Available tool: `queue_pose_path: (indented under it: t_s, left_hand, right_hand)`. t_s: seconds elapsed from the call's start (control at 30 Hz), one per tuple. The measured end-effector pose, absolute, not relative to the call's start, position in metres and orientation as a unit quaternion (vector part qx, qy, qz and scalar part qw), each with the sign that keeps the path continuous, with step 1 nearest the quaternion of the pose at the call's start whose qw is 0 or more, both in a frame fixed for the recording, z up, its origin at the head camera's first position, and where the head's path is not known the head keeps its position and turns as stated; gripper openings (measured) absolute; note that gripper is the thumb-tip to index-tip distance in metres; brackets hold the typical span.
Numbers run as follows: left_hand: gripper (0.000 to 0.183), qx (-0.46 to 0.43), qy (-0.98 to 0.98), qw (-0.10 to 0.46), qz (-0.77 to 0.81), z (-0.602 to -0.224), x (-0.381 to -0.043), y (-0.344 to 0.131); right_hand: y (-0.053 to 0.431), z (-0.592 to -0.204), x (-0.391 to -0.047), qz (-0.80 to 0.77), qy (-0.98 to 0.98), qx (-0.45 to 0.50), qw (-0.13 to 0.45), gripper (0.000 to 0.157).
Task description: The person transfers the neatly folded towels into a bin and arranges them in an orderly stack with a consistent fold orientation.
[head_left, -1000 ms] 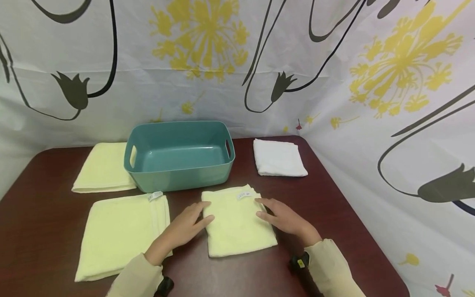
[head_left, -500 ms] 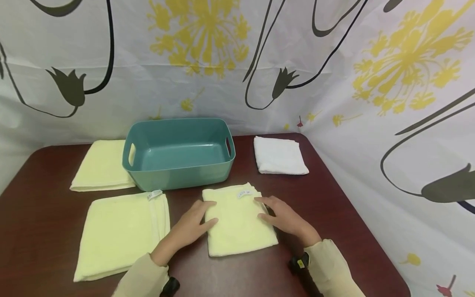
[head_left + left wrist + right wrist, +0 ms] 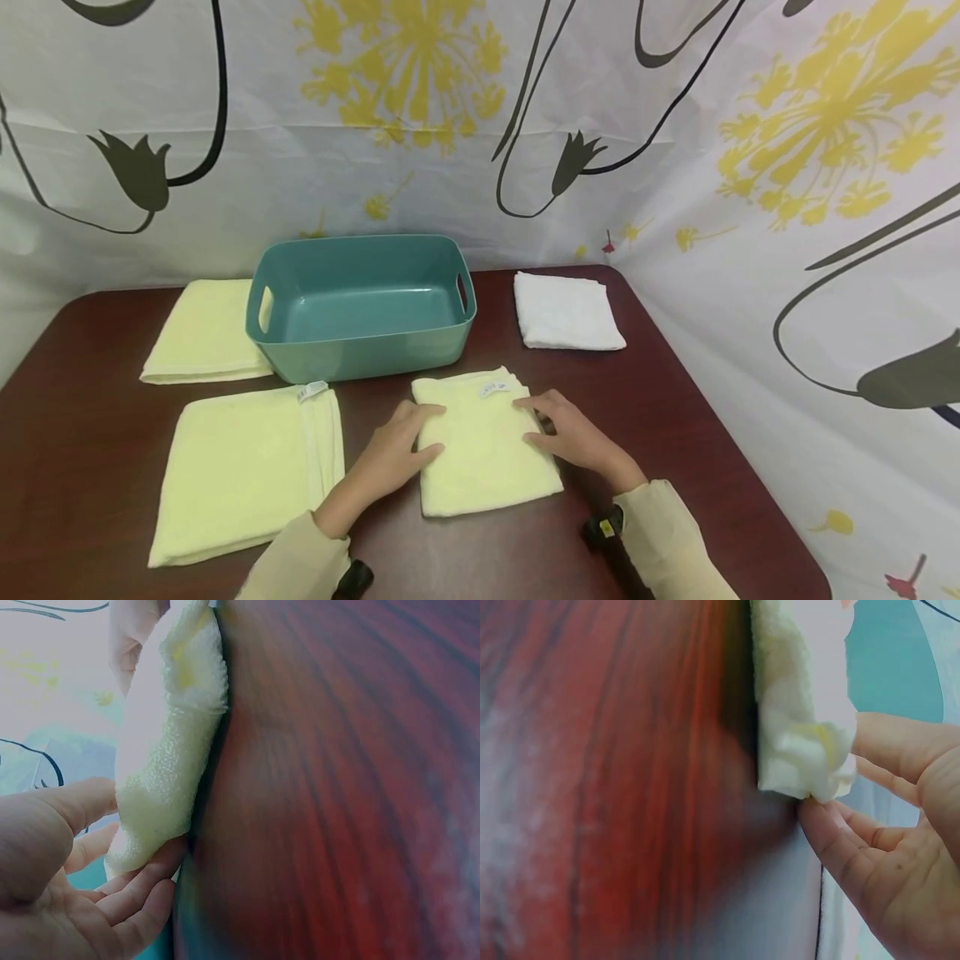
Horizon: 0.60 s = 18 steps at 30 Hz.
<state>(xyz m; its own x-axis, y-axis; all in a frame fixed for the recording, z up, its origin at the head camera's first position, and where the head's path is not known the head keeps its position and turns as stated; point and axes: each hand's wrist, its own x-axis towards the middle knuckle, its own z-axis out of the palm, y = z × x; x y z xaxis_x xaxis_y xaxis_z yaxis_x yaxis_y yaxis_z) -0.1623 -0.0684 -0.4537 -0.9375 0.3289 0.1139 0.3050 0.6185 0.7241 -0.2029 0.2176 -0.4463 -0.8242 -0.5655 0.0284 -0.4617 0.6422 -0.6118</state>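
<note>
Towel (image 3: 483, 458), pale yellow and folded, sits at the near right of the teal bin (image 3: 367, 358), and with left hand (image 3: 393, 450) and right hand (image 3: 572, 433) pinching only its opposite edges, I'd worry its layers could sag open if lifted.

Center towel (image 3: 483, 458): on the tabletop (image 3: 465, 558) before you, between your left hand (image 3: 393, 447) and right hand (image 3: 573, 435).
Left towel (image 3: 240, 471): to its left.
Storage bin (image 3: 367, 358): behind both.
Rear-left towel (image 3: 202, 333): left of the bin, behind the left towel.
Rear-right towel (image 3: 567, 312): right of the bin.
</note>
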Motion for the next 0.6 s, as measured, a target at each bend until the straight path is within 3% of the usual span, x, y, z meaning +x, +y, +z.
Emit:
queue_pose_path:
  t_s: [0.6]
  left_hand:
    - [0.044,0.167,0.864,0.052,0.472,-0.456,-0.166,-0.062]
  right_hand:
    - [0.215,-0.455,-0.216,-0.438,0.858,-0.213,0.161,0.042]
